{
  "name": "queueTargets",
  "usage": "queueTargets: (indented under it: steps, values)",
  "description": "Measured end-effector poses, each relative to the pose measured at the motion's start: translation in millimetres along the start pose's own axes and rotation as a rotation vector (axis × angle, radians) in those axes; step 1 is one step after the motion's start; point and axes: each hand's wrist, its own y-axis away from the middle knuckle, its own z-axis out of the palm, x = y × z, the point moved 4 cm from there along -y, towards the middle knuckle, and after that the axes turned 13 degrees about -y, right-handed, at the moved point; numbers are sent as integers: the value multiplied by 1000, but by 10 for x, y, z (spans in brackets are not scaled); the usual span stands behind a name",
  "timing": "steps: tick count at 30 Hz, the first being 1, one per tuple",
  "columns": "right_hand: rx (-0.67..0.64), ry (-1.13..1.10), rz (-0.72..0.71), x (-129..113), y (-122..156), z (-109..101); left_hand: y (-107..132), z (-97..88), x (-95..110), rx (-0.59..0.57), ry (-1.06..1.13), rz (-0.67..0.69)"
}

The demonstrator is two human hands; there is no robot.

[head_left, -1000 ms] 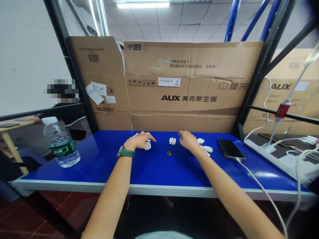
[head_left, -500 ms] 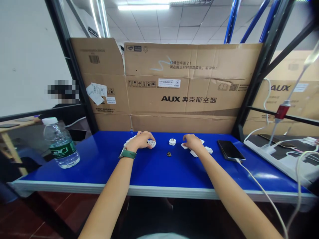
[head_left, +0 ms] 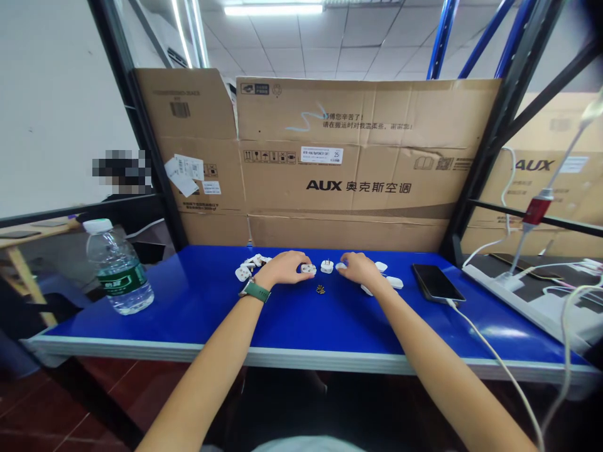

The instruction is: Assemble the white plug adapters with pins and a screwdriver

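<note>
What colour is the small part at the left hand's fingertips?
White; the head view shows the small part at the left hand.

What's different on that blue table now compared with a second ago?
The left hand slid right, bringing a white plug part in its fingertips toward the upright plug and uncovering the pile of white parts. The right hand shifted slightly left, fingertips at a small white piece. Bottle, phone and screws stayed put.

The cardboard box [head_left: 367,157] reads "AUX 奥克斯空调", its white label [head_left: 322,154] "25"; the right-hand box [head_left: 532,188] "AUX".
</note>
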Motion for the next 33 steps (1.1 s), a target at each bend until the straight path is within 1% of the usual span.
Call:
queueTargets:
  steps: [1, 2, 3, 5, 6, 7, 9, 11, 15, 19, 23, 25, 28, 31, 33]
  values:
    - [30, -89, -26, -37, -6, -30, -8, -2, 13, 4, 6, 2]
    - [63, -251, -64, -79, -8, -66, -15, -7, 29, 10, 18, 8]
    - [70, -465, -103, -121, -5, -96, -21, -13, 46, 19, 35, 17]
    - [-16, -899, -105, -189, 15, -110, -31, -22, 81, 42, 75, 34]
    - [-84, -1068, -101, -227, 36, -106, -35, -22, 98, 54, 96, 43]
    - [-144, -1191, -90, -261, 60, -100, -41, -17, 114, 64, 114, 54]
    - [-231, -1323, -67, -315, 112, -89, -54, 7, 138, 79, 143, 75]
    - [-270, -1352, -53, -344, 151, -84, -73, 45, 143, 83, 176, 92]
    - [-281, -1359, -57, -355, 182, -94, -115, 118, 95, 85, 244, 80]
    - [-303, -1358, -48, -332, 173, -66, -131, 122, 47, 139, 264, 52]
    - [-275, -1238, 34, -264, 136, 29, -129, 74, 65, 241, 241, 52]
    - [-266, -1151, 88, -227, 124, 92, -135, 64, 84, 272, 228, 55]
    - [-285, -1072, 129, -194, 114, 189, -157, 77, 103, 286, 225, 40]
    - [-296, -1064, 143, -168, 105, 268, -176, 98, 111, 286, 222, 19]
    - [-294, -1075, 141, -155, 100, 299, -180, 105, 120, 285, 216, 28]
